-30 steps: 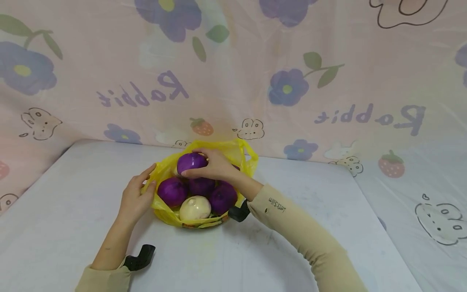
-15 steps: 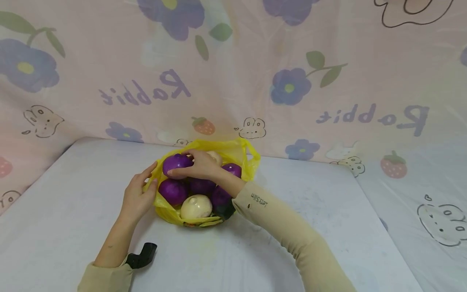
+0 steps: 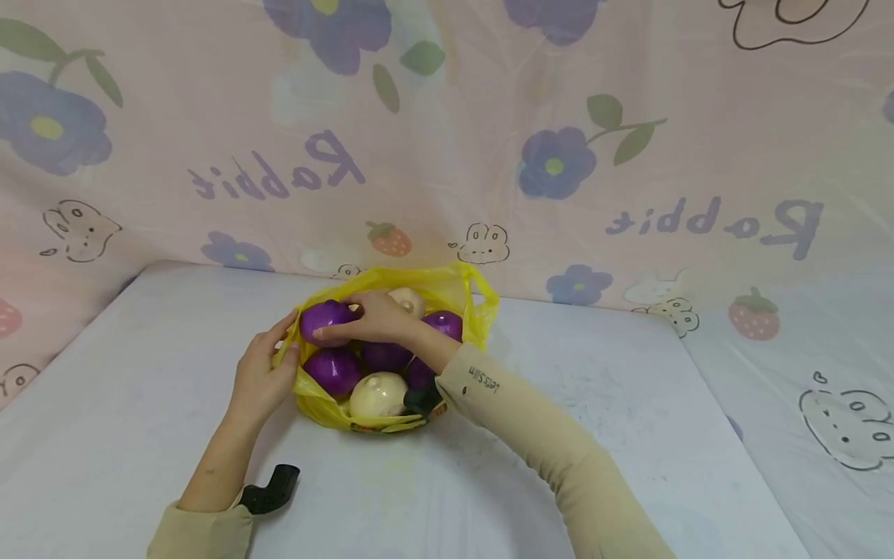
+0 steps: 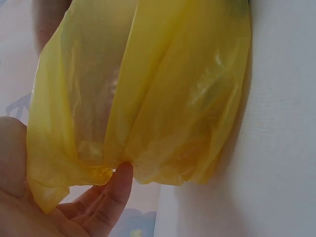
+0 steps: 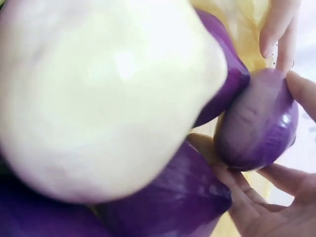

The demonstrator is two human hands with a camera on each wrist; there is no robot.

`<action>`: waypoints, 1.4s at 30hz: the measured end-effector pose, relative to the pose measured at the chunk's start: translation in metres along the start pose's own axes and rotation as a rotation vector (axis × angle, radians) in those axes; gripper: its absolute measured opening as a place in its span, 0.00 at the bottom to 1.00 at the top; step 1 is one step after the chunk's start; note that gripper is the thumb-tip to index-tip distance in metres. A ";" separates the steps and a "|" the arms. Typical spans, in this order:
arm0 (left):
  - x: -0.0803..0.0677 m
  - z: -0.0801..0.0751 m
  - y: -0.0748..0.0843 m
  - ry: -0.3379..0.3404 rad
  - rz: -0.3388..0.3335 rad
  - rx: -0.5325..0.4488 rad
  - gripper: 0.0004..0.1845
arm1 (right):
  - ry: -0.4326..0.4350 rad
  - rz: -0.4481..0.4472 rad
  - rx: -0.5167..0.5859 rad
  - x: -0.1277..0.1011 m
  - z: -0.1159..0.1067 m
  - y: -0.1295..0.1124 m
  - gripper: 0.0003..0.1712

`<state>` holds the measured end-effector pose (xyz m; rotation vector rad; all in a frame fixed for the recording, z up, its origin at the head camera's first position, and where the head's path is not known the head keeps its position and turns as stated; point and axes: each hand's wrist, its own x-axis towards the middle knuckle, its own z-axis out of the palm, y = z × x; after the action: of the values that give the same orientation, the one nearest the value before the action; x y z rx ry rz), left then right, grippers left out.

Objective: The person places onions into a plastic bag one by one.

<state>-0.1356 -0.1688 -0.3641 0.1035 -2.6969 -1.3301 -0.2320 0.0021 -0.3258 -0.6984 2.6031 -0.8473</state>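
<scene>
Right hand (image 3: 377,320) grasps a purple onion (image 3: 324,317) at centre frame, inside the yellow plastic bag (image 3: 466,299), whose left rim the left hand (image 3: 260,378) pinches.

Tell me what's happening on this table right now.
A person's right hand grips a purple onion at the top of a pile of purple and white onions in a yellow plastic bag. The left hand holds the bag's near left edge. The bag sits on a white table.
</scene>
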 end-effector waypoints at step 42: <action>-0.001 -0.002 0.001 -0.004 -0.024 -0.015 0.28 | -0.004 -0.019 0.044 -0.006 -0.026 0.024 0.33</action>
<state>-0.1344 -0.1697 -0.3617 0.1330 -2.6969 -1.3583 -0.2467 0.0344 -0.3192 -0.7125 2.5705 -0.9050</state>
